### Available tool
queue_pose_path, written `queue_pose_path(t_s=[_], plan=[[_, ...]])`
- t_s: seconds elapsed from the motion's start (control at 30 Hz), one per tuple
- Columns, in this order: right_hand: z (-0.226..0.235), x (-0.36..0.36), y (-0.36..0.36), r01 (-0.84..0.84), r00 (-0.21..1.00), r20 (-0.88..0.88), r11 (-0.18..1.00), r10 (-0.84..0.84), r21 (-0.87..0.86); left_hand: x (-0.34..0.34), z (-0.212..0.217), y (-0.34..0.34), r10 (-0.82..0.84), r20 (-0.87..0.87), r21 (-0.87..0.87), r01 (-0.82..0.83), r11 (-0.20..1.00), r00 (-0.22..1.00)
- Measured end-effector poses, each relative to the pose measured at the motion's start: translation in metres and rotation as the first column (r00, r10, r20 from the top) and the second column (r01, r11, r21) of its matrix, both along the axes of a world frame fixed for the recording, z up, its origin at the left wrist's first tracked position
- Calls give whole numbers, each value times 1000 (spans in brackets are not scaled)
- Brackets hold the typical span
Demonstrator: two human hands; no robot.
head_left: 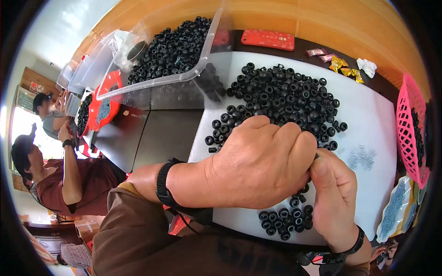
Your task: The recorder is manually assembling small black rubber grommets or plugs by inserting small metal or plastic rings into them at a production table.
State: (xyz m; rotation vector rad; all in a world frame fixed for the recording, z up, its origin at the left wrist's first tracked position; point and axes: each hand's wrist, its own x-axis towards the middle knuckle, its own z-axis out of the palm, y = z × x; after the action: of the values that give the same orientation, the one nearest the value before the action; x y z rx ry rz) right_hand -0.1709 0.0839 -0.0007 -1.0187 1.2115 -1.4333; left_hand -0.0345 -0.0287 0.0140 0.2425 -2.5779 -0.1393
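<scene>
My left hand is closed in a fist, knuckles up, over the middle of a white board. Against its fingers, my right hand is pinched, thumb on top. A dark bit of a small black part peeks out at the right thumb tip; most of it is hidden. Beyond my hands spreads a heap of small round black plastic parts with holes. Nearer to me sits a smaller group of similar black pieces. Right of the heap lie tiny metal springs, loosely scattered.
A clear plastic bin full of black parts stands at the far left. A pink basket and a bag of springs are at the right. A red phone-like case and candy wrappers lie behind. Co-workers sit left.
</scene>
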Motion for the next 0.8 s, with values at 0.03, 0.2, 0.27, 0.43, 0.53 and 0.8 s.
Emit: queue_pose_path(t_s=[0.03,0.2,0.27,0.43,0.53,0.8], plan=[[1,0,-1,8,998,-63,1000,-10,-24,1,-1,-1,4,2,3,-4,1000,1000],[5,6,-3,36,980,-194,997,-49,-67,4,-3,-3,-17,-18,-98,15,995,1000],[1,5,-4,68,989,-126,993,-80,-97,1,-4,-8,-48,-60,-61,45,997,997],[4,0,-4,10,974,228,1000,-10,3,-4,6,-9,-72,-87,105,81,991,994],[7,0,-8,-52,917,395,999,44,10,3,17,-9,-100,-4,251,98,963,995],[-5,-17,-11,-227,820,530,973,216,-46,0,21,-12,-164,131,333,112,936,978]])
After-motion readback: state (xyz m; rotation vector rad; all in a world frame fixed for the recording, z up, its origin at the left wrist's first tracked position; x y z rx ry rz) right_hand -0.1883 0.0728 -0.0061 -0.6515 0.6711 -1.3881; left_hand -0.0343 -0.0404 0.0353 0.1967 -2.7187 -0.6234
